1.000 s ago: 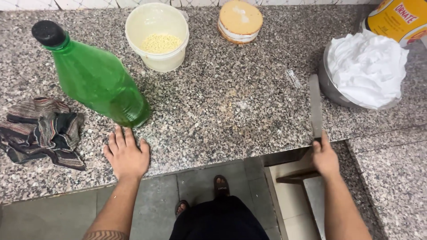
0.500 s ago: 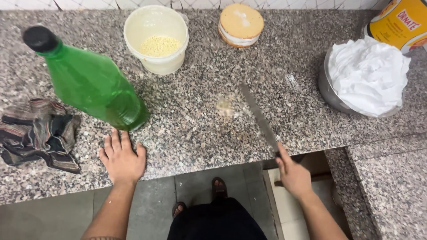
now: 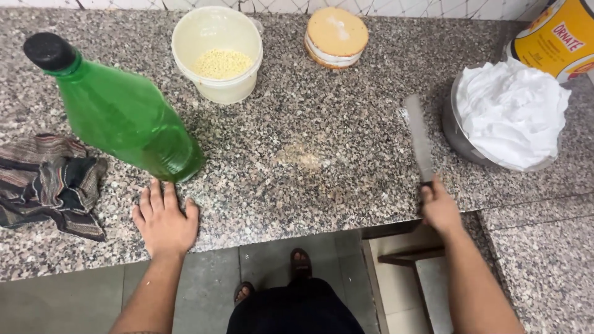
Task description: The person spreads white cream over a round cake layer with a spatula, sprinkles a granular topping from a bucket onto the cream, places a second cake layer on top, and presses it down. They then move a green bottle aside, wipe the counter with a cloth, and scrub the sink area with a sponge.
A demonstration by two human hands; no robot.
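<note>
The right hand was closed around the handle of a long knife, its flat blade lying on the granite counter and pointing away from the person, toward the wall. Just right of the blade stood a metal bowl heaped with white cream. The left hand lay flat and open on the counter (holding nothing), fingers nearly touching a green bottle. A striped cloth lay left of it. Farther back sat a tub of yellow grains and a small round cake.
</note>
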